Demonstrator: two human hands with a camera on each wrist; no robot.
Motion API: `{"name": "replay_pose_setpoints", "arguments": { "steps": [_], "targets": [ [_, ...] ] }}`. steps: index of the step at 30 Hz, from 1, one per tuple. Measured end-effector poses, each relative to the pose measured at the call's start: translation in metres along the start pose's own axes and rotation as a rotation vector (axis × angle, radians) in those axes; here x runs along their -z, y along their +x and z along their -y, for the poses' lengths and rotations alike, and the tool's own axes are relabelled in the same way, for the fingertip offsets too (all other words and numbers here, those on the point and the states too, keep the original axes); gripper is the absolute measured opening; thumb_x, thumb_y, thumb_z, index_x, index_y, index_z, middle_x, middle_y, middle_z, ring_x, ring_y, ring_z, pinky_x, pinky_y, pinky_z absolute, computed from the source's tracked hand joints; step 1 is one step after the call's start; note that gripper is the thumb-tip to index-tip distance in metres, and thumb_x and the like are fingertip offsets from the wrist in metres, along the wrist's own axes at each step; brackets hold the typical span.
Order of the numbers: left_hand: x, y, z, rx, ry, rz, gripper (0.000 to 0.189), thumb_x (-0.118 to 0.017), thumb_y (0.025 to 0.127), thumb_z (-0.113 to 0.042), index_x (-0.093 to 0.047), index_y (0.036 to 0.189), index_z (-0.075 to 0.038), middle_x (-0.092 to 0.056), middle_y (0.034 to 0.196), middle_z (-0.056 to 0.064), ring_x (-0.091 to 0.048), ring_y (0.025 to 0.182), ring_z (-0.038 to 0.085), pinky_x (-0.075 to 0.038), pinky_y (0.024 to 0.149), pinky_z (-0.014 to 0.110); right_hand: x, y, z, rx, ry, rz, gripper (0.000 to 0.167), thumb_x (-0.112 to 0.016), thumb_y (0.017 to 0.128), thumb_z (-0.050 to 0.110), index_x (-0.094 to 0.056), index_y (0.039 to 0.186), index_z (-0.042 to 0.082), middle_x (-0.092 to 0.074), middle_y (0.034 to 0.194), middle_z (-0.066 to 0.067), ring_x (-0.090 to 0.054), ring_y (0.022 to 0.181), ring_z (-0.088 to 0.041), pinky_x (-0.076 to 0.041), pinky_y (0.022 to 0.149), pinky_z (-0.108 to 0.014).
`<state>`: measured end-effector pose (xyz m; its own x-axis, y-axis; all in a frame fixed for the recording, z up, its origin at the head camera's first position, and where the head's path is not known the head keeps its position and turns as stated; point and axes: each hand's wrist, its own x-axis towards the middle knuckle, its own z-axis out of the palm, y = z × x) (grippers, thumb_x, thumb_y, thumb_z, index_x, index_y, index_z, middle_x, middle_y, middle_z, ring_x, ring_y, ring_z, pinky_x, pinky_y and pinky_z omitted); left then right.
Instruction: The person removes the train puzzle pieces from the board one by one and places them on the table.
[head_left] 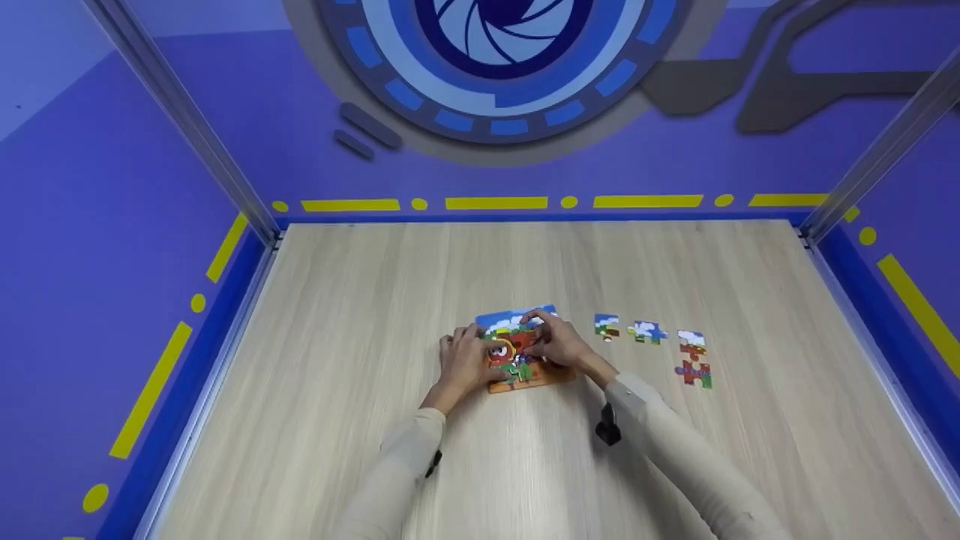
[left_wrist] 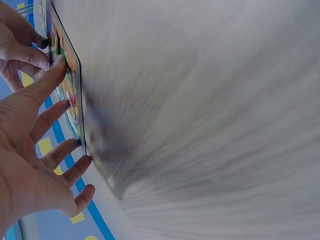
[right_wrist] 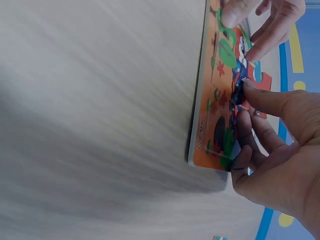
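Note:
A colourful jigsaw board with a cartoon picture and an orange lower border lies on the wooden table. My left hand rests over its left side, fingers spread and fairly straight. In the left wrist view, the left thumb touches the picture while the fingertips reach the board's edge. From the right, my right hand comes in over the picture. Between its thumb and forefinger it pinches a red puzzle piece, which stands up from the board in the right wrist view. The fingers partly hide the piece's lower part.
Several loose puzzle pieces lie right of the board, among them a blue-and-white one, a cloud-and-red one and a red-green one. Blue-purple panels wall the table at the back and both sides.

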<state>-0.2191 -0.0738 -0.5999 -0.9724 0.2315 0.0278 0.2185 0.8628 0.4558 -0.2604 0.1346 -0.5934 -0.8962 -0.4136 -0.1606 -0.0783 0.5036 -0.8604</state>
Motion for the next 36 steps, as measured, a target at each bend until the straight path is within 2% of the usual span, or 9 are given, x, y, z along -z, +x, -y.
{"name": "replay_pose_setpoints", "arguments": {
  "steps": [11,16,19,24,29,32,36],
  "targets": [
    [0.004,0.005,-0.002,-0.003,0.017,0.033,0.059,-0.089,0.075,-0.045,-0.075,0.125,-0.018,-0.059,0.139,0.015,-0.052,0.127,0.036,-0.036,0.105,0.061,0.004,0.0,-0.005,0.04,-0.021,-0.004,0.039,-0.062,0.094,-0.011,-0.055,0.129,0.006,-0.056,0.08,-0.01,-0.048,0.064,-0.013,-0.039,0.057,-0.023],
    [0.007,0.006,-0.005,0.018,-0.024,0.043,0.053,-0.088,0.078,-0.04,-0.076,0.124,-0.016,-0.059,0.14,0.016,-0.051,0.129,0.038,-0.033,0.106,0.062,0.003,0.001,-0.005,0.005,-0.015,-0.002,0.041,-0.062,0.094,-0.011,-0.055,0.13,0.008,-0.056,0.082,-0.007,-0.049,0.065,-0.013,-0.04,0.058,-0.023],
    [0.005,0.005,-0.009,0.041,-0.037,0.011,0.047,-0.085,0.081,-0.043,-0.078,0.12,-0.018,-0.06,0.14,0.017,-0.051,0.129,0.038,-0.031,0.108,0.064,0.003,0.002,-0.005,-0.004,-0.018,0.003,0.041,-0.062,0.094,-0.01,-0.054,0.13,0.008,-0.056,0.081,-0.006,-0.049,0.065,-0.013,-0.04,0.057,-0.023],
    [-0.006,0.007,-0.017,0.079,-0.016,-0.094,0.046,-0.084,0.079,-0.051,-0.081,0.111,-0.017,-0.065,0.131,0.016,-0.054,0.124,0.036,-0.029,0.107,0.062,0.003,0.004,-0.007,0.017,-0.031,-0.006,0.042,-0.062,0.093,-0.013,-0.055,0.13,0.006,-0.059,0.08,-0.008,-0.049,0.063,-0.012,-0.039,0.056,-0.022],
    [-0.016,0.009,-0.022,0.086,0.118,-0.199,0.047,-0.087,0.072,-0.057,-0.083,0.1,-0.019,-0.068,0.117,0.009,-0.058,0.117,0.03,-0.028,0.109,0.062,0.003,0.002,-0.006,0.026,-0.041,-0.017,0.042,-0.063,0.092,-0.012,-0.055,0.13,0.006,-0.06,0.083,-0.009,-0.05,0.066,-0.013,-0.04,0.058,-0.023],
    [-0.018,0.007,-0.023,0.077,0.182,-0.226,0.047,-0.087,0.07,-0.059,-0.083,0.096,-0.019,-0.069,0.114,0.007,-0.059,0.116,0.029,-0.027,0.111,0.065,0.002,0.001,-0.006,0.04,-0.05,-0.017,0.042,-0.064,0.093,-0.011,-0.055,0.13,0.006,-0.062,0.085,-0.012,-0.05,0.067,-0.013,-0.04,0.058,-0.023],
    [-0.019,0.003,-0.021,0.063,0.188,-0.236,0.048,-0.087,0.069,-0.06,-0.083,0.094,-0.019,-0.069,0.116,0.008,-0.059,0.116,0.03,-0.027,0.112,0.068,-0.001,-0.001,-0.007,0.076,-0.051,-0.025,0.04,-0.064,0.093,-0.01,-0.055,0.129,0.005,-0.063,0.086,-0.017,-0.05,0.065,-0.013,-0.04,0.056,-0.022]
  ]
}}
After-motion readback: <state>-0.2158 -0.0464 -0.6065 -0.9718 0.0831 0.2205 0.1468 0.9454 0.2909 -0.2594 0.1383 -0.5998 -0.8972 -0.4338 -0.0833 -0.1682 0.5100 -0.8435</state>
